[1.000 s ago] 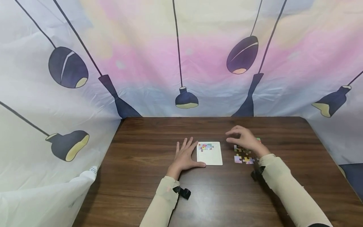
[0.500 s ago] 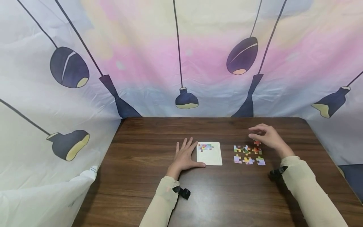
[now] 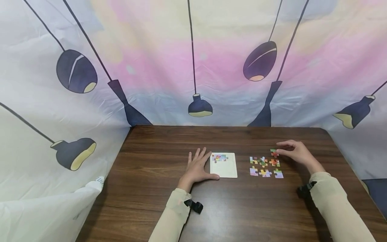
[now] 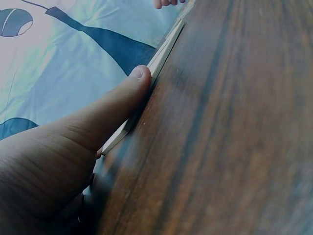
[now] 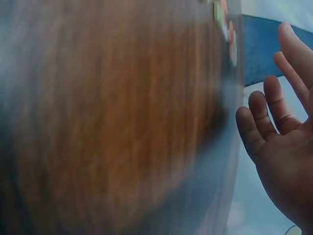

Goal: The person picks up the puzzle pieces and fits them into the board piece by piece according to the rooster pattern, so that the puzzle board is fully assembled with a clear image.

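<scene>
A square white puzzle board (image 3: pixel 225 169) lies on the table, with a few joined jigsaw pieces (image 3: pixel 219 157) in its far left corner. Spread along the board's left side is my left hand (image 3: pixel 196 168), its thumb on the near edge. The left wrist view shows that thumb (image 4: pixel 132 83) against the thin board edge (image 4: pixel 164 54). My right hand (image 3: pixel 298 154) hovers at the far right piece, a red and green jigsaw piece (image 3: pixel 273 152), thumb tip right at its edge. In the right wrist view its fingers (image 5: pixel 274 95) are apart and loosely bent, with nothing between them.
Several other loose jigsaw pieces (image 3: pixel 263 162) lie in rows to the right of the board. A brown wooden table (image 3: pixel 242 208) carries everything. Behind and to the left hangs a cloth backdrop (image 3: pixel 169 67) printed with lamps.
My right hand has moved right, from over the loose pieces to beside the far right one, and lowered, uncovering the rows. The left hand has stayed at the board.
</scene>
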Motion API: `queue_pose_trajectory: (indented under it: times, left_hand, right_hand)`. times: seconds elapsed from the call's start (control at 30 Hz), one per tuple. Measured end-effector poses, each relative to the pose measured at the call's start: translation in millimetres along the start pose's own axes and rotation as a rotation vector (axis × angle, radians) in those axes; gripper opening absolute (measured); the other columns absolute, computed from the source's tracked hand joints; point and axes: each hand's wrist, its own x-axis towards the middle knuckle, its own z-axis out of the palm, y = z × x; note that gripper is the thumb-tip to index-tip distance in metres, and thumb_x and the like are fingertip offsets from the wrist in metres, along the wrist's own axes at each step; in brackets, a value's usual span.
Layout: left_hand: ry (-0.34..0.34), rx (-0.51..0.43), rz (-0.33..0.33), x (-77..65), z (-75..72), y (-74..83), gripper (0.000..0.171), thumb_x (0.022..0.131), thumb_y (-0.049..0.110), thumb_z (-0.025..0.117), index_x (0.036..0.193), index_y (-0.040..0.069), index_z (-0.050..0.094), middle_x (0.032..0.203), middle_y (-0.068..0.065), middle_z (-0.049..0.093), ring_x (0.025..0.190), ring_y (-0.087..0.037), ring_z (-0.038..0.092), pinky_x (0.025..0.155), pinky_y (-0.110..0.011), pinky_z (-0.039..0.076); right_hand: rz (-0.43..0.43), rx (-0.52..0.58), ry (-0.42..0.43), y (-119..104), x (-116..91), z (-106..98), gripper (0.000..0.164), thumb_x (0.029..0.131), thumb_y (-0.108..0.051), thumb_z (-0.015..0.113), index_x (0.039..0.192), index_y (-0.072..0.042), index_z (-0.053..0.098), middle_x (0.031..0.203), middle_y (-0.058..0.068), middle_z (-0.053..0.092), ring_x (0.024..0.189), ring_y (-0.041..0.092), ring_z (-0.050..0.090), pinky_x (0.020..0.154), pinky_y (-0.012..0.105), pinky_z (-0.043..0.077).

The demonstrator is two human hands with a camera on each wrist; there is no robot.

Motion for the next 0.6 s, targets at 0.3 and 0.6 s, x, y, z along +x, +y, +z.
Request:
queue_pose_trajectory:
  times: [0.3, 0.6]
  left_hand:
    - [0.008, 0.003, 0.004, 0.1, 0.7, -0.3, 0.118, 0.074, 0.072, 0.085, 0.168, 0.022, 0.033, 0.176, -0.006, 0.016, 0.163, -0.03, 0.004, 0.127, -0.061, -0.008]
    - [0.009, 0.0, 0.008, -0.8, 0.9, -0.6, 0.119, 0.075, 0.071, 0.086, 0.168, 0.021, 0.032, 0.176, -0.007, 0.016, 0.163, -0.031, 0.004, 0.127, -0.062, -0.007]
  right_hand:
    - [0.032, -0.033, -0.049, 7.7, -3.4, -5.2, 0.052, 0.099, -0.029, 0.078, 0.137, 0.005, 0.067, 0.131, 0.028, 0.062, 0.11, 0.039, 0.061, 0.088, 0.049, 0.054]
    - [0.034, -0.061, -0.086, 9.6, 0.5, -3.9, 0.052, 0.099, -0.031, 0.078, 0.135, 0.005, 0.068, 0.127, 0.026, 0.062, 0.108, 0.038, 0.059, 0.088, 0.054, 0.051]
